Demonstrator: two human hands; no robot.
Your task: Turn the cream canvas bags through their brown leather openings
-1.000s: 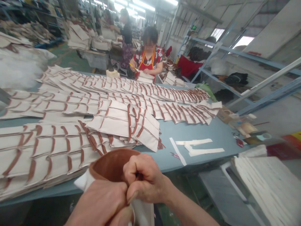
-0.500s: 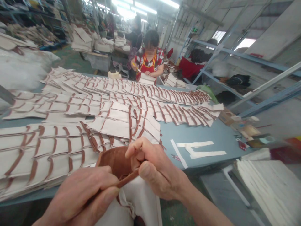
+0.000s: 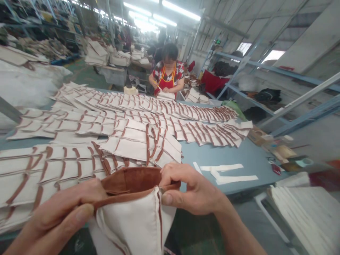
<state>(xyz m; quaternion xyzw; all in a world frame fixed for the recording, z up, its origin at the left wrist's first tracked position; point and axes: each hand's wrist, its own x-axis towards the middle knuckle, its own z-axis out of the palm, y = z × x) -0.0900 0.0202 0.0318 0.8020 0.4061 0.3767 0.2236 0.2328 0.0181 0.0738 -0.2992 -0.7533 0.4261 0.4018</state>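
Bare tabletop (image 3: 198, 150) lies beyond the right hand (image 3: 195, 191); stacked panels (image 3: 73, 164) crowd beyond the left hand (image 3: 62, 209)

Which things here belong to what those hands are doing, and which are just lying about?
In the work:
left hand, right hand
brown-lined cream fabric pouch they hold
probably the similar pieces in rows

Apparently lying about:
white strips
red cloth

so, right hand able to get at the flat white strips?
Probably, once freed: the right hand pinches the brown-lined white fabric pouch, but nothing visible blocks its way to the flat white strips.
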